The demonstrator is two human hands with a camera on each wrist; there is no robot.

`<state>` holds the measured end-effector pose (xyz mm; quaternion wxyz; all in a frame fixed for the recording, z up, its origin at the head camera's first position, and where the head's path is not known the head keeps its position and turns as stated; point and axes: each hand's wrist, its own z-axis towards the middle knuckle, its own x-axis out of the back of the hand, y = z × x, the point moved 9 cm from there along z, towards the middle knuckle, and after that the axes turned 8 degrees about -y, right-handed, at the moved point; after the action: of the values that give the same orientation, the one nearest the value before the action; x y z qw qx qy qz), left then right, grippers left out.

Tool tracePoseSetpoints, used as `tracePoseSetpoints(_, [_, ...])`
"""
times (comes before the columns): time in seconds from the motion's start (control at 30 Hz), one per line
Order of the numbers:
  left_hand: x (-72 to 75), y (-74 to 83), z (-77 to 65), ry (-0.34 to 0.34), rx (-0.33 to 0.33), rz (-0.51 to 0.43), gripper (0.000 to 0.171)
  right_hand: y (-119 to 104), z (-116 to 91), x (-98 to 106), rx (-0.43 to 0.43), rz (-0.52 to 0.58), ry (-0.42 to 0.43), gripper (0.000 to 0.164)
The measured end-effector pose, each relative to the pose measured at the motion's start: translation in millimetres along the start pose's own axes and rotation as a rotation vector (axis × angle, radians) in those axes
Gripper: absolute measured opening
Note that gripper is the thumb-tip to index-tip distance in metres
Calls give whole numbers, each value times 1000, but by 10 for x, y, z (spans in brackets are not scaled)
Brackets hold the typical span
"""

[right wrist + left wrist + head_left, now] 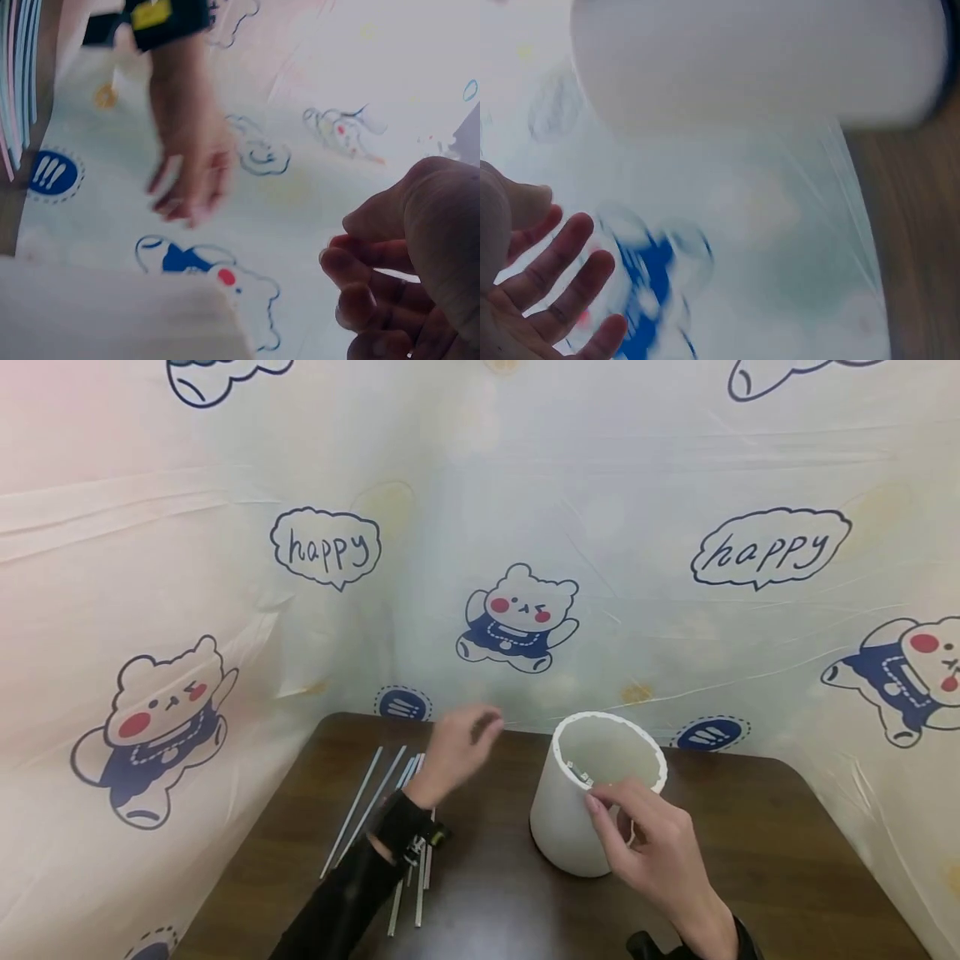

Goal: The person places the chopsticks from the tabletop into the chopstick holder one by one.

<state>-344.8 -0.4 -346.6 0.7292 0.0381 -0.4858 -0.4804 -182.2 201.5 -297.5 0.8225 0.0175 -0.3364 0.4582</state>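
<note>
A white cylindrical bin (566,827) stands upright on the table. Small pale ends of thin pieces (577,772) show just inside its rim; the rest of them is hidden. My right hand (656,839) is at the bin's near right side, thumb and forefinger close together by the rim. In the right wrist view its fingers (356,304) curl loosely around nothing. My left hand (453,752) is raised left of the bin, over the far ends of several thin pale sticks (371,806). Its fingers (566,247) are relaxed and hold nothing.
The brown wooden table (495,893) reaches back to a pale hanging cloth (450,468) printed with bears and lettering. The sticks lie lengthwise on the left part of the table, partly under the left forearm. Each wrist wears a dark band (397,822).
</note>
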Motion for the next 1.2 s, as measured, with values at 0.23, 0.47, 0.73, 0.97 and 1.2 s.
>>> tracePoseSetpoints(0.23, [183,-1264,-178,-78,402,181,19,-263,1,-57,139,113,-42,4])
tracePoseSetpoints(0.47, [250,-2270,-636,-123,770,320,22,-351,-3,-156,171,140,-104,3])
tracePoseSetpoints(0.73, [252,-2610,-884,-164,951,318,28,-378,-6,-141,180,130,-90,13])
tracePoseSetpoints(0.97, [224,-2631,-904,-192,997,317,26,-378,-16,-127,179,128,-77,16])
tracePoseSetpoints(1.2, [422,-2510,-780,-123,952,243,24,-492,87,-35,265,102,-20,16])
